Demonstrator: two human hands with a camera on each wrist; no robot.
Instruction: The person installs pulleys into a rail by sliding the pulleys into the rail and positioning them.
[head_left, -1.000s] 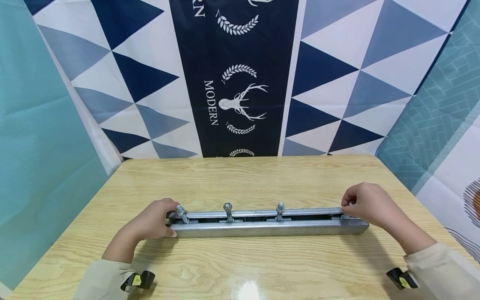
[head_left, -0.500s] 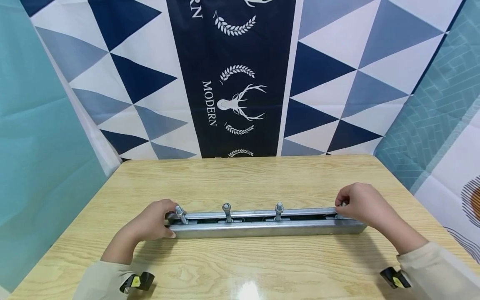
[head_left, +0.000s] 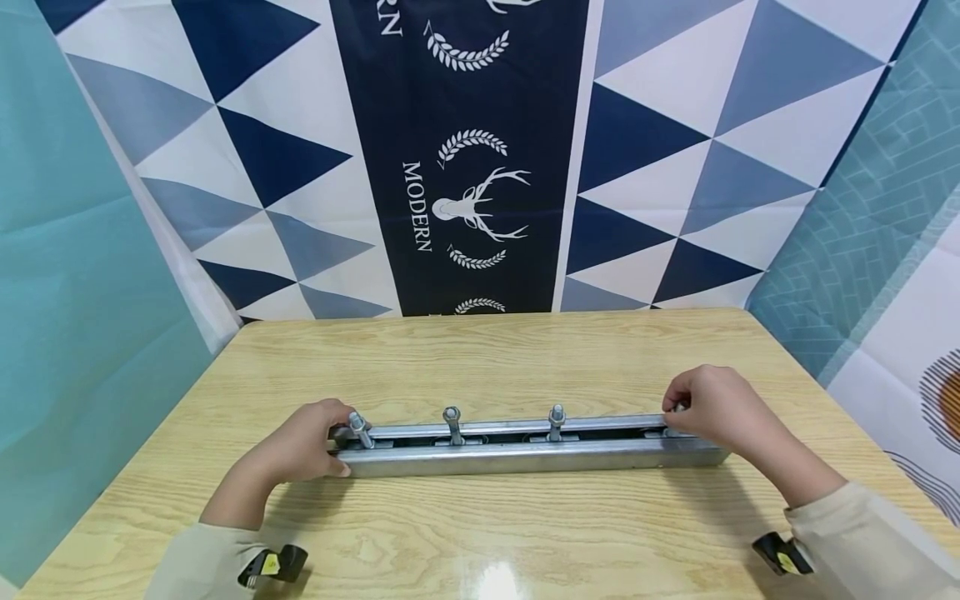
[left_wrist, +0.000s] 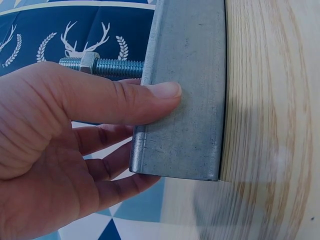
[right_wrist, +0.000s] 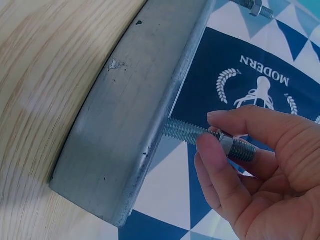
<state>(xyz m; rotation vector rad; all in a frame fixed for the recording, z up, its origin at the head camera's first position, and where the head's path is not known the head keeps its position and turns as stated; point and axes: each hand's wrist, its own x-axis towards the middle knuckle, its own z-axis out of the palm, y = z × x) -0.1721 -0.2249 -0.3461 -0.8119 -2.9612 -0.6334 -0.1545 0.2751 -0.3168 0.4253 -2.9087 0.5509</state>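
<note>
A grey metal channel (head_left: 525,462) lies lengthwise on the table, its slot facing up. Several threaded bolts with nuts stand in the slot. My left hand (head_left: 303,442) grips the channel's left end, the thumb (left_wrist: 162,95) on the near wall and the other fingers on the far side, close to the leftmost bolt (head_left: 358,429). At the right end, my right hand (head_left: 712,408) pinches the rightmost bolt (right_wrist: 182,131) around its hex nut (right_wrist: 226,144). Two bolts between the hands, the left one (head_left: 453,427) and the right one (head_left: 556,422), stand untouched.
The wooden table (head_left: 465,358) reaches back to a patterned curtain (head_left: 480,167) with triangles and deer heads. Teal cloth (head_left: 82,250) hangs at the left side, and more fabric (head_left: 862,242) at the right.
My right hand has moved left, sliding the rightmost bolt a little along the slot. My left hand keeps its grip on the channel's end. The head view has shifted slightly.
</note>
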